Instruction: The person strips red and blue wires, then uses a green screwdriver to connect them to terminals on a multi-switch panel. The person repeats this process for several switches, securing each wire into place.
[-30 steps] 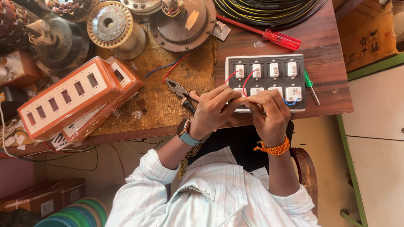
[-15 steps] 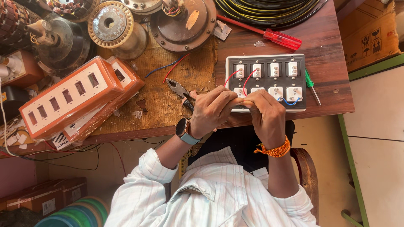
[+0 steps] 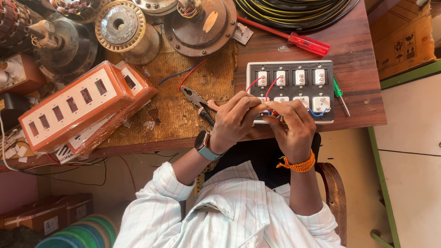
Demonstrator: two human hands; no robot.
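Crowding the bench beyond the fingers are several things: a red-handled screwdriver (image 3: 294, 40) lies well past the fingertips near a coil of black and yellow cable (image 3: 294, 10), and a small green screwdriver (image 3: 339, 94) sits just beside the far edge of the switch board (image 3: 290, 90), to the right of the right hand's fingers. To the left of the left hand's fingers rest a pair of pliers (image 3: 196, 101), their handles running in under that hand, and farther left two orange switch boxes (image 3: 87, 108) lean one on the other. Motor parts, among them a copper-wound stator (image 3: 120, 25) and a round rusty housing (image 3: 202, 25), stand well beyond the fingers at the bench's back edge.

The switch board lies face down on the wooden table (image 3: 358, 110), its white switch backs showing, with red wires (image 3: 271, 87) looping up from where the fingers meet and a blue wire (image 3: 317, 112) just right of them.

The left hand (image 3: 234, 121) and right hand (image 3: 294, 126) meet over the near edge of the board, fingers curled closely inward and touching each other. They pinch at the wires there, but the knuckles hide exactly what each fingertip grips. The left wrist wears a watch (image 3: 204, 144), the right an orange thread band (image 3: 296, 164).
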